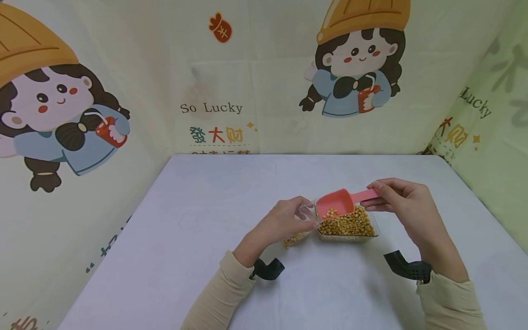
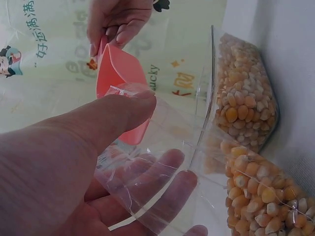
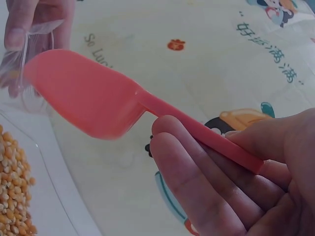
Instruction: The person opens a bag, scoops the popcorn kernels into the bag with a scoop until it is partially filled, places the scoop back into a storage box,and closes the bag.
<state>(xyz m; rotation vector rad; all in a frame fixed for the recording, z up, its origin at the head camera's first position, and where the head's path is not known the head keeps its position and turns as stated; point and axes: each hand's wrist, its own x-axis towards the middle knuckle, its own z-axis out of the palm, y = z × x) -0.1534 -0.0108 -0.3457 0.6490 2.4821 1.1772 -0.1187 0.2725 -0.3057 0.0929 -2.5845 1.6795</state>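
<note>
My right hand (image 1: 408, 201) grips the handle of a pink scoop (image 1: 336, 203), held tilted at the mouth of a clear plastic bag (image 2: 162, 128). Some corn kernels (image 1: 331, 212) lie in the scoop's bowl. Around the bag's top, my left hand (image 1: 284, 220) holds it by thumb and fingers. Corn fills the bag's lower part, which rests on the table left of a clear container (image 1: 349, 238). That container is full of yellow corn kernels (image 1: 350, 224), and the scoop hangs just above it. In the right wrist view the scoop's tip (image 3: 37, 66) meets the bag's opening.
A white table (image 1: 198, 238) lies under everything. Behind and beside it hangs a printed cloth (image 1: 272, 91) with cartoon figures and lettering. Each wrist wears a black camera mount (image 1: 269, 269).
</note>
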